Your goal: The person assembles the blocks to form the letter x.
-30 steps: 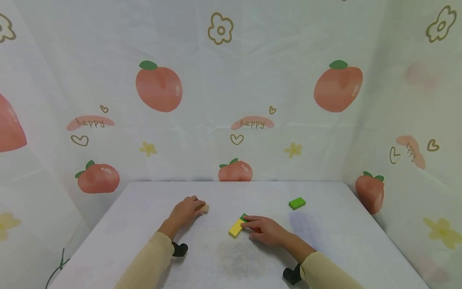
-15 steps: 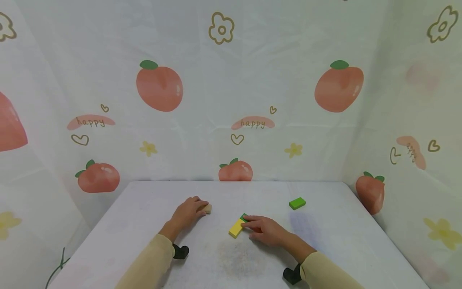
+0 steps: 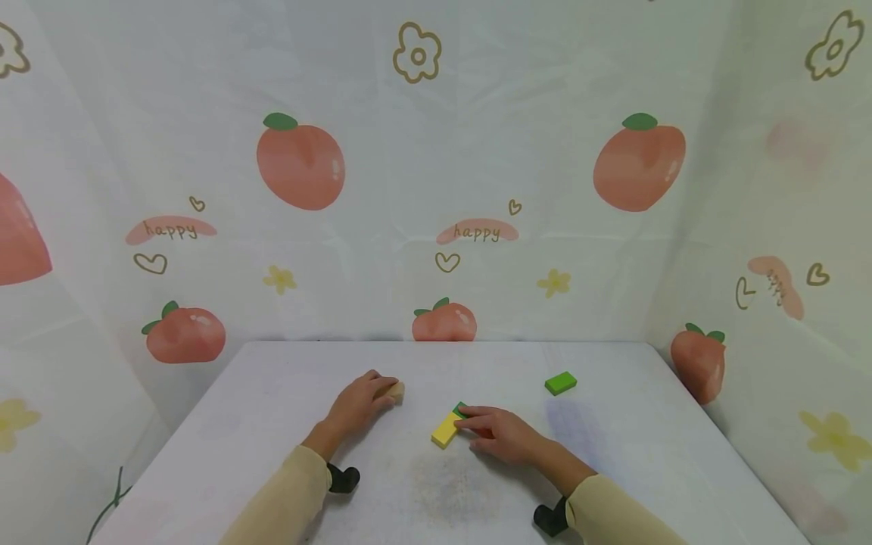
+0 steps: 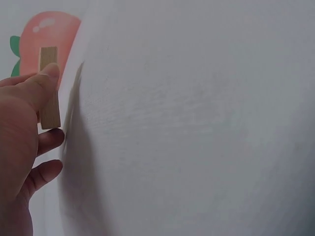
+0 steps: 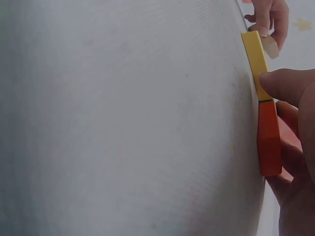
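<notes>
In the head view my left hand pinches a plain wooden block on the left half of the table. The left wrist view shows the thumb laid across that block. Right of it, a yellow block lies end to end with a green block. My right hand holds these, fingertips along their right side and far end. In the right wrist view, the thumb presses the yellow block, and an orange block continues the row beneath the fingers; the hand hides it from the head camera.
A bright green block lies by itself at the back right of the white table. A printed white curtain hangs behind and along the sides. Both wrists carry black camera mounts.
My left hand has slid a little to the right with the wooden block, closer to the yellow and green blocks. The right hand and its blocks stay where they were.
</notes>
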{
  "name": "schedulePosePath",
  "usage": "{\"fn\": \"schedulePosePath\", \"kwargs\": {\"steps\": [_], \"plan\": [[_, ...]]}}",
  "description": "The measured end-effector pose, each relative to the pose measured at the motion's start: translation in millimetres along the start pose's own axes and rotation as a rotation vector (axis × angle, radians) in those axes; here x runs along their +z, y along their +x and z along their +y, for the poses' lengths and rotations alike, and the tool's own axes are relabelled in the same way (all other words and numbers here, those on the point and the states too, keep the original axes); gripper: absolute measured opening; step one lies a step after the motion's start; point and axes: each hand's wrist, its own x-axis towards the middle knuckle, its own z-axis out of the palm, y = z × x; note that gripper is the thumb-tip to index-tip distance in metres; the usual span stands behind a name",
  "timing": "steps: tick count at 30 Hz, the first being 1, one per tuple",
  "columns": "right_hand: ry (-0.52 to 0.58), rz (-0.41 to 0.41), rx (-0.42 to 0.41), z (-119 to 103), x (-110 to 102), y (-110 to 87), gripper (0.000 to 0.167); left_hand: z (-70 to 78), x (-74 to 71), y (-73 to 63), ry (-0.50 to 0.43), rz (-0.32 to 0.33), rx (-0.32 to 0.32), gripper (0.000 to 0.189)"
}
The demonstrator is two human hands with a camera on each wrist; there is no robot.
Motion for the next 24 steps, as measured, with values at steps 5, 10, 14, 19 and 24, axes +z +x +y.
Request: {"fn": "schedulePosePath", "kwargs": {"steps": [5, 10, 14, 19, 24], "plan": [[-0.002, 0.000, -0.001, 0, 0, -0.1, 0.041, 2.8, 3.7, -0.6, -0.046, 0.008, -0.035, 0.039], [0.003, 0.004, -0.004, 0, 0, -0.2, 0.041, 4.7, 7.5, 0.0, -0.078, 0.015, -0.052, 0.040], [0.008, 0.007, 0.007, -1, 0, -0.3, 0.041, 8.5, 8.2, -1.2, -0.116, 0.036, -0.058, 0.041], [0.000, 0.008, 0.010, -1, 0, -0.7, 0.041, 13.6, 7.9, -2.9, -0.137, 0.064, -0.049, 0.041], [-0.002, 0.008, 0.009, -1, 0, -0.6, 0.042, 16.3, 8.5, -3.7, -0.157, 0.082, -0.035, 0.039]]}}
